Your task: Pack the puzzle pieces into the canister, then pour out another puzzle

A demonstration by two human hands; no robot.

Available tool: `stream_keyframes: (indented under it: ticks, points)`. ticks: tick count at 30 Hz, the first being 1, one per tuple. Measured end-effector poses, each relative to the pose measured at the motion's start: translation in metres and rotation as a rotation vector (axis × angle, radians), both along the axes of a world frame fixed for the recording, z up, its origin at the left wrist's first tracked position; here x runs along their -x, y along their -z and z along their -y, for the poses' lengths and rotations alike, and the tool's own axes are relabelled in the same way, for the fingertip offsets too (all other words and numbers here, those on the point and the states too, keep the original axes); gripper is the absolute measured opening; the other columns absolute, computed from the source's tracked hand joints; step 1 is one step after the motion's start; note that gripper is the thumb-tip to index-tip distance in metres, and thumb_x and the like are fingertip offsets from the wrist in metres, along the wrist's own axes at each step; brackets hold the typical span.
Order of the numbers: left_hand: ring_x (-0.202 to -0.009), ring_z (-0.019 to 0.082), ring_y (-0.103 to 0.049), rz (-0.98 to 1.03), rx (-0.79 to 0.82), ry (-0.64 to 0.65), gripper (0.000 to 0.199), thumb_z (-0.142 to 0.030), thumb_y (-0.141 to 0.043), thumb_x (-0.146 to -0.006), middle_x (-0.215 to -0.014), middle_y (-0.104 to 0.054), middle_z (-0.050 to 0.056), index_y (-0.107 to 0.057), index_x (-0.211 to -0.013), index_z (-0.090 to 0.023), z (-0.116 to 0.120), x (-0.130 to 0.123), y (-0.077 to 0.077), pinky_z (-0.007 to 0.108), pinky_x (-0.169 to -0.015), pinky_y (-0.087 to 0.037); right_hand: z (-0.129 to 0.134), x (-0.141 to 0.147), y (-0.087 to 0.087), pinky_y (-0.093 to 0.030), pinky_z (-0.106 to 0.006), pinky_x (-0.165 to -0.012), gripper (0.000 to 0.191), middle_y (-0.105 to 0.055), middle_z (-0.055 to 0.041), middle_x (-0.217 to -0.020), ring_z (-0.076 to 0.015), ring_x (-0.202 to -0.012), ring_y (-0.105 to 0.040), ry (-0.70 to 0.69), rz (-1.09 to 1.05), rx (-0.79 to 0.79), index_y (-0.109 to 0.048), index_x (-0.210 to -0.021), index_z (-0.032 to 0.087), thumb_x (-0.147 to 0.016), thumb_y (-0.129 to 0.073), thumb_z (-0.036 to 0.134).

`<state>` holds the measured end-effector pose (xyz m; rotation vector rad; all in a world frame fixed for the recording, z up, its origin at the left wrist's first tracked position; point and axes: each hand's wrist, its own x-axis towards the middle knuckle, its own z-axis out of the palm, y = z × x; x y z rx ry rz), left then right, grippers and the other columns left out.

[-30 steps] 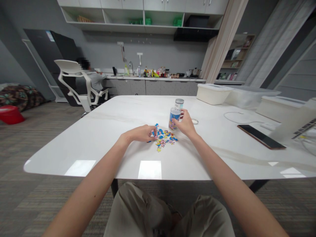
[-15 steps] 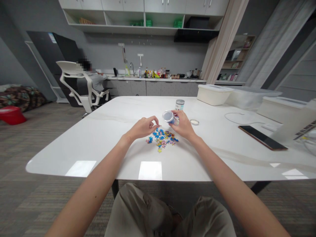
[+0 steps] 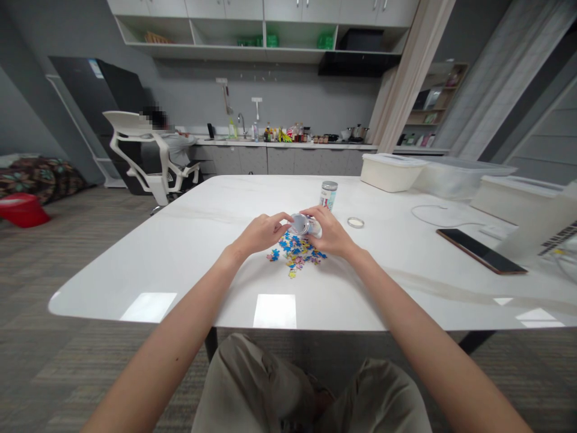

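My right hand (image 3: 331,233) is wrapped round an open can (image 3: 299,224), tilted so its mouth points left toward my other hand. My left hand (image 3: 265,232) has thumb and forefinger curled together at the can's rim; whatever they pinch is too small to make out. Right under the can lies a loose pile of jigsaw puzzle pieces (image 3: 298,252), blue, yellow and pink, partly covered by the can and my right fingers. Behind my right hand a second can (image 3: 329,193) stands upright with its top on. A round lid ring (image 3: 356,222) lies flat to the right.
On the right of the white table (image 3: 180,252) are a phone (image 3: 480,251), a white cable (image 3: 428,208), lidded storage boxes (image 3: 391,173) and a pale upright object with black markings. Beyond the table a person sits in a white-framed chair (image 3: 160,159) near the kitchen counter.
My right hand has brought the can left and slightly down, its mouth now meeting my left fingertips. The left hand has barely moved. The pile looks the same.
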<state>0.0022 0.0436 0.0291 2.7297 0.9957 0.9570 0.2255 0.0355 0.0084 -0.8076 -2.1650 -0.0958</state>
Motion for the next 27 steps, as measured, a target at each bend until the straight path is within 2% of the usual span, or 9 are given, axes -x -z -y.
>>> stream_keyframes:
  ticks: [3, 7, 14, 19, 23, 27]
  points:
    - [-0.045, 0.012, -0.044, -0.023, 0.019, -0.053, 0.02, -0.027, -0.046, -0.092, -0.046, -0.044, -0.009, -0.057, -0.108, -0.021, 0.002, 0.001, -0.004, 0.022, -0.055, -0.031, 0.001, 0.0, -0.001, -0.045, -0.045, -0.094, 0.052, -0.058, -0.0096, -0.112, -0.0277, -0.106, -0.055, 0.02, -0.021, 0.035, -0.052, -0.119, 0.022, -0.069, -0.061, 0.012]
    - [-0.05, 0.015, -0.051, -0.09, 0.005, -0.137, 0.021, -0.028, -0.042, -0.094, -0.05, -0.051, -0.007, -0.053, -0.111, -0.022, 0.002, 0.005, -0.006, 0.023, -0.057, -0.033, -0.001, 0.001, 0.0, -0.046, -0.046, -0.092, 0.053, -0.06, -0.0102, -0.113, -0.0276, -0.102, -0.055, 0.099, -0.11, 0.066, -0.051, -0.121, 0.022, -0.071, -0.066, 0.022]
    - [-0.059, 0.018, -0.058, -0.174, -0.009, -0.193, 0.022, -0.027, -0.039, -0.095, -0.062, -0.064, -0.003, -0.05, -0.113, -0.021, 0.001, 0.006, -0.005, 0.026, -0.061, -0.036, -0.016, -0.002, 0.007, -0.051, -0.043, -0.081, 0.055, -0.062, -0.0102, -0.109, -0.0234, -0.088, -0.06, 0.383, -0.526, 0.181, -0.047, -0.121, 0.02, -0.072, -0.067, 0.038]
    - [-0.062, 0.018, -0.058, -0.357, 0.09, -0.163, 0.024, -0.03, -0.042, -0.091, -0.067, -0.066, 0.002, -0.062, -0.099, -0.021, -0.001, 0.011, -0.007, 0.026, -0.06, -0.035, -0.02, -0.004, 0.008, -0.052, -0.043, -0.078, 0.058, -0.063, -0.0113, -0.108, -0.0239, -0.086, -0.062, 0.413, -0.598, 0.255, -0.047, -0.118, 0.019, -0.069, -0.068, 0.039]
    - [-0.068, 0.019, -0.059, -0.551, 0.21, -0.131, 0.03, -0.041, -0.048, -0.086, -0.074, -0.069, 0.006, -0.068, -0.082, -0.019, -0.006, 0.021, -0.007, 0.026, -0.06, -0.036, -0.019, -0.003, 0.007, -0.051, -0.043, -0.08, 0.058, -0.062, -0.0115, -0.11, -0.0238, -0.088, -0.061, 0.395, -0.578, 0.211, -0.048, -0.118, 0.019, -0.068, -0.069, 0.038]
    - [-0.066, 0.017, -0.058, -0.558, 0.409, -0.076, 0.036, -0.053, -0.058, -0.077, -0.072, -0.067, 0.005, -0.069, -0.077, -0.019, -0.007, 0.027, -0.006, 0.025, -0.057, -0.037, -0.02, -0.004, 0.008, -0.051, -0.044, -0.081, 0.056, -0.063, -0.011, -0.105, -0.0232, -0.084, -0.061, 0.455, -0.608, 0.212, -0.048, -0.117, 0.018, -0.069, -0.068, 0.037]
